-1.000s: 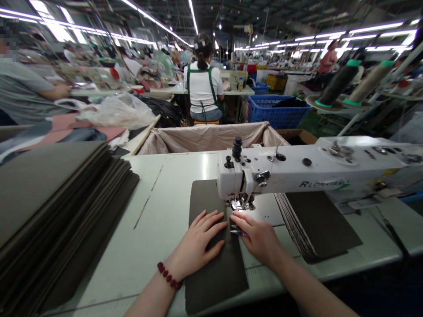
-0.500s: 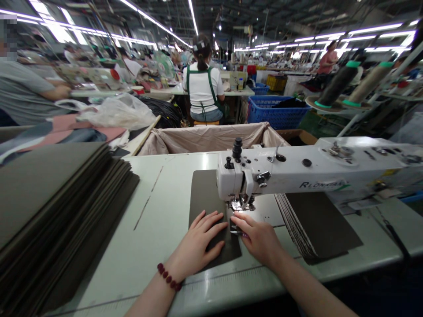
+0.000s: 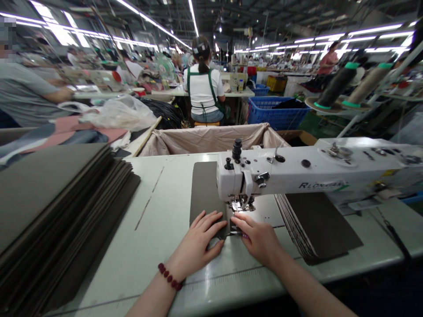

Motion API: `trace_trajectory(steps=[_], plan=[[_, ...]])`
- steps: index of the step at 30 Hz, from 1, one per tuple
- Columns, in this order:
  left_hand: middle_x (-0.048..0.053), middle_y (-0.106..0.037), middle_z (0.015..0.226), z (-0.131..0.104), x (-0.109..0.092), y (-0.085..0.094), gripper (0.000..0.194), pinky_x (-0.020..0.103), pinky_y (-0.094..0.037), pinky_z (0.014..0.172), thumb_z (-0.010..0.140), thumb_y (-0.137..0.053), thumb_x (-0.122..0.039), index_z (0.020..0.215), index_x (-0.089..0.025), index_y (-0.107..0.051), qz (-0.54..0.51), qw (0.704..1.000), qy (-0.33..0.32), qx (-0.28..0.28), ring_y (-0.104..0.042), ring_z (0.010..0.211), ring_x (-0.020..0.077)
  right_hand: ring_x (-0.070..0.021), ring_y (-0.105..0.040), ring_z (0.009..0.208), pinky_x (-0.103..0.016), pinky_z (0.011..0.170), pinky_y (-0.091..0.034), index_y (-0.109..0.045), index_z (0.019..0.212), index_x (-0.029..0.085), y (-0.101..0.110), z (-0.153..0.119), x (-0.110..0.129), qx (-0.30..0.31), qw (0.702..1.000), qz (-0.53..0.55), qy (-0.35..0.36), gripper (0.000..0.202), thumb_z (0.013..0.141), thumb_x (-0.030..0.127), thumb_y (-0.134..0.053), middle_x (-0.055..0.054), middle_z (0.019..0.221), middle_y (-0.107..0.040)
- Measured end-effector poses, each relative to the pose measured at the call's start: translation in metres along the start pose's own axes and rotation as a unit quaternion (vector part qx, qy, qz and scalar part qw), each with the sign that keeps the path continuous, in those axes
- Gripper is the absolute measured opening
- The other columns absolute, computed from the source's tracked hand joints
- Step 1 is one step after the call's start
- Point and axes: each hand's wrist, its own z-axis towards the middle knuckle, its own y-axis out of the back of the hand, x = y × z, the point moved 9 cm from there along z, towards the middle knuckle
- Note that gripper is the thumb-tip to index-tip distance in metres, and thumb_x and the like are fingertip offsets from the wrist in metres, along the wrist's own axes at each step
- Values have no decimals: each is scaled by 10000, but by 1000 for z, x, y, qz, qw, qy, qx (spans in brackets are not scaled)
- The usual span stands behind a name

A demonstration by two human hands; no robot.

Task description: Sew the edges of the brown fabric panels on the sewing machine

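Locate dark panel [image 3: 206, 185] on the table [image 3: 125, 264], partly under the head of the sewing machine [image 3: 284, 167]. Note left hand [image 3: 200, 240] released, spread palm-down over the panel's near end, in front of the machine and left of its needle area. Note right hand [image 3: 259, 237] just in front of the presser foot [image 3: 236, 205], loosely grasping snips [image 3: 235, 234], fingertips extended. Guard against needle injury from fingertips drifting under the foot. Allow for possible skewed stitching from uneven hand pressure near the panel's end. Beware of scratching or snagging from exposed blades, pointing toward left hand.
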Motion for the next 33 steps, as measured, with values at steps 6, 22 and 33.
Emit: trace_trajectory(steps=[6, 22, 33], plan=[[43, -442, 1443, 1, 2, 0, 469, 510, -249, 1151, 896, -534, -308, 1357, -276, -453, 2, 1000, 12, -10, -386, 1341, 246, -172, -536, 1190, -321, 976, -449, -429, 1380, 320, -1, 0, -1, -1, 1000, -3, 0, 615, 807, 101, -473, 29, 1454, -429], [48, -253, 1548, 5, 13, -10, 662, 479, -222, 1159, 930, -461, -463, 1497, -246, -196, 51, 998, 44, -11, -230, 1419, 250, -181, -534, 1193, -329, 965, -457, -426, 1376, 309, 0, 1, -1, -9, 1000, 0, 4, 614, 802, 95, -458, 26, 1456, -426], [58, -207, 1562, 4, 13, -9, 700, 509, -183, 1164, 927, -480, -435, 1508, -235, -144, 43, 997, 61, -19, -157, 1436, 269, -176, -521, 1206, -316, 984, -442, -427, 1372, 302, 0, 1, 0, -11, 1000, 8, 6, 619, 794, 84, -459, 33, 1454, -428]])
